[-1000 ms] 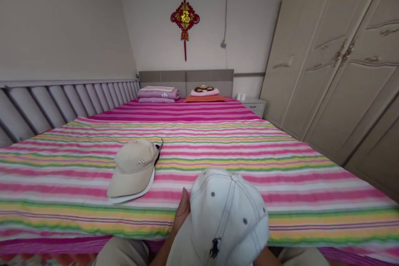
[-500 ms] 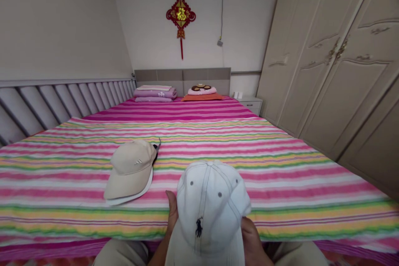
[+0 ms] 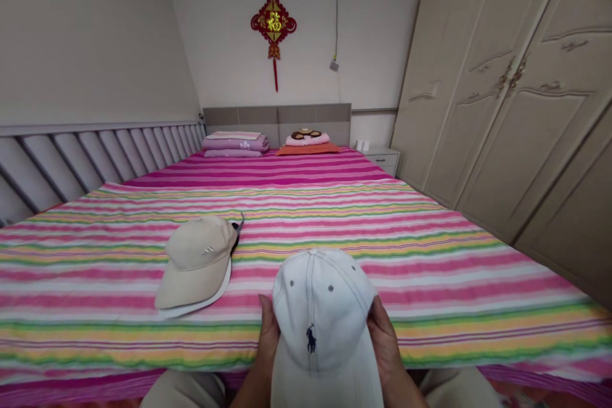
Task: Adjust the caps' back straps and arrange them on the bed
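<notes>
A white baseball cap (image 3: 329, 319) with a dark embroidered horse-rider logo is held between my two hands at the bed's near edge, its brim pointing down toward me. My left hand (image 3: 269, 331) grips the cap's left side, thumb up along the crown. On the opposite side, my right hand (image 3: 385, 341) is closed on the lower edge; the fingers of both hands are mostly hidden behind the cap. To the left on the bed lies a beige cap (image 3: 198, 248) with a small striped logo, resting over another white brim (image 3: 201, 306).
A striped sheet covers the bed (image 3: 454, 280). Folded purple bedding (image 3: 234, 145) and a pink and orange stack (image 3: 308, 145) sit by the headboard (image 3: 310, 116). A slatted rail (image 3: 95, 153) runs along the left; a wardrobe (image 3: 502, 108) and nightstand (image 3: 385, 159) stand right.
The white cap has turned slightly, so its logo and brim have shifted right. My right hand has risen a little along the cap's side. The beige cap rests as before.
</notes>
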